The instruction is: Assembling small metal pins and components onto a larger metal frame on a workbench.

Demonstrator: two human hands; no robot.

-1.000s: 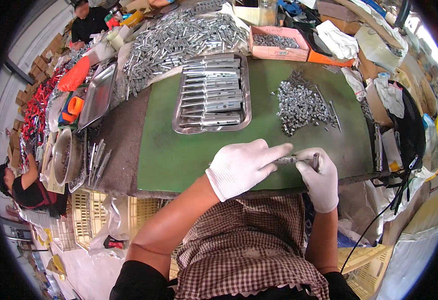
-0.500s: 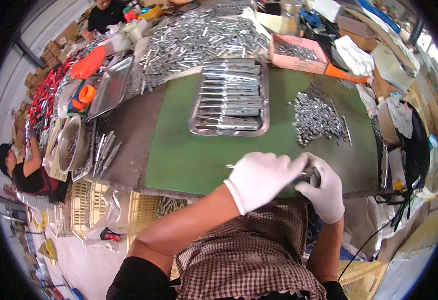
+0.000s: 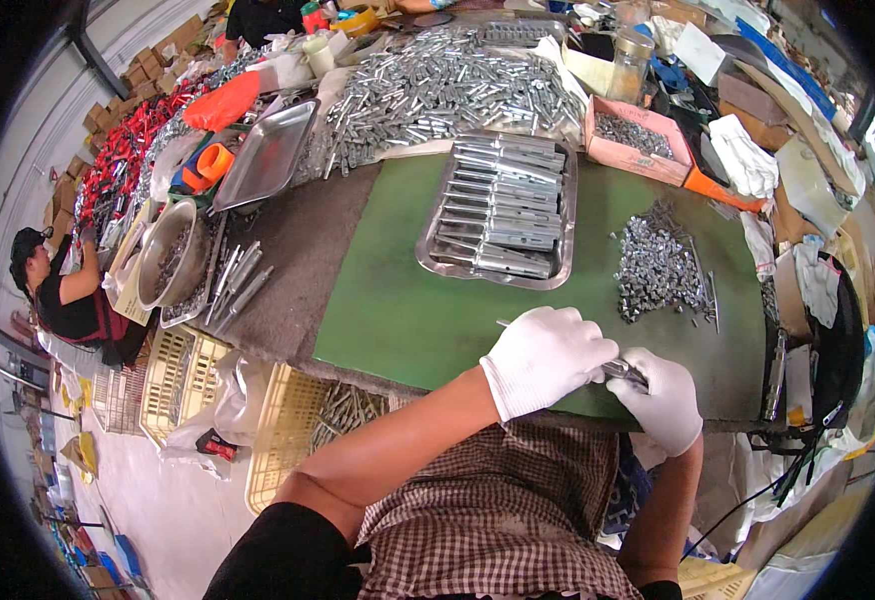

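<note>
Both of my hands wear white gloves and meet over the front edge of the green mat [image 3: 378, 310]. My left hand [image 3: 550, 362] is closed around a slim metal tube piece, and a thin rod tip [image 3: 503, 322] pokes out on its far left side. Between the hands shows the piece's shiny metal end [image 3: 625, 372], which the fingers of my right hand [image 3: 664, 402] grip. The rest of the piece is hidden in the gloves. Beyond them lies a metal tray [image 3: 428, 250] with a column of similar tubes with thin rods. Right of it sits a pile of small metal parts [image 3: 658, 270].
A large heap of metal tubes [image 3: 438, 85] covers the back of the table. A pink box [image 3: 638, 155] of small parts stands at back right. To the left are an empty tray [image 3: 273, 155], a bowl [image 3: 173, 255] and loose tubes [image 3: 238, 285]. A co-worker [image 3: 68, 290] is at far left.
The whole view has shifted, so the table sits farther right and lower. My fingers have parted slightly, and more of the metal end shows between the hands.
</note>
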